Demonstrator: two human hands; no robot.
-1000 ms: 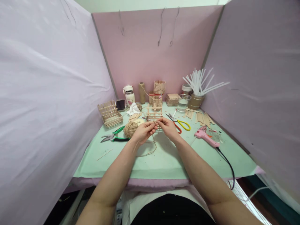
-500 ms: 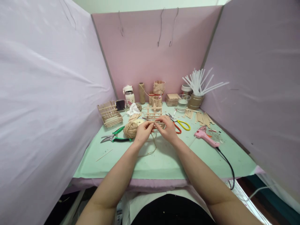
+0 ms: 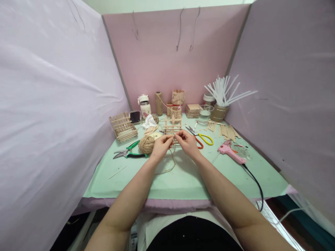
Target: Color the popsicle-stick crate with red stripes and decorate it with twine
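My left hand (image 3: 161,145) and my right hand (image 3: 186,143) meet over the middle of the green table, fingertips pinched close together on a strand of twine. The twine (image 3: 174,162) hangs below the fingers and loops onto the table. Just beyond my hands stands a small wooden stick frame (image 3: 173,128), its lower part partly hidden by them. A ball of twine (image 3: 146,144) lies against the left side of my left hand. Scissors (image 3: 200,135) with red and yellow handles rest right of my right hand.
Green-handled pruners (image 3: 129,153) and a stick basket (image 3: 124,130) are at left. A pink glue gun (image 3: 231,153) with a black cord lies right. Behind stand a bottle (image 3: 144,107), a plastic cup (image 3: 205,115) and a pot of white sticks (image 3: 219,113).
My right hand's fingers have drawn closer together at the twine. Both hands stay in nearly the same place, and the whole view has shifted very slightly.
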